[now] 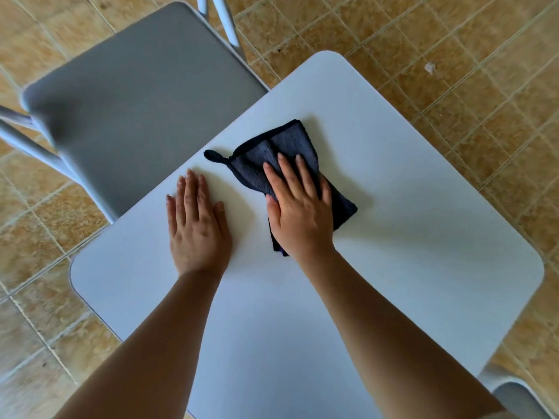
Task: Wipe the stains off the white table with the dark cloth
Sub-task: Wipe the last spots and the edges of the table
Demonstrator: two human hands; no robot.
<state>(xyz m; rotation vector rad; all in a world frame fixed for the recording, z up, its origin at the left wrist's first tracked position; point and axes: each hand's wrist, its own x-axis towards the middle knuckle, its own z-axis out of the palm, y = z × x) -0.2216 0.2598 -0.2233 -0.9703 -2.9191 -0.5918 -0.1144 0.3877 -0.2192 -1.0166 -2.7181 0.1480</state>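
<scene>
Person leaning over the white table [378,237], both forearms in from the near edge. R hand [298,211] lies palm-down on the dark cloth [282,145], fingers spread flat and pressing – not curled round it, no pinch. Cloth is folded, roughly mid-table twd the far side, its hanging loop [213,155] sticking out to the left onto bare tabletop; a corner shows past the wrist on the near side and another to the right of the hand. L hand [196,225] flat on the table just beside the cloth, fingers together and extended, holding nothing. No stains can be made out on the surface – too washed out to tell. Grey chair seat [136,95] tucked against the table's far-left edge; tan tiled floor [453,55] all round.
</scene>
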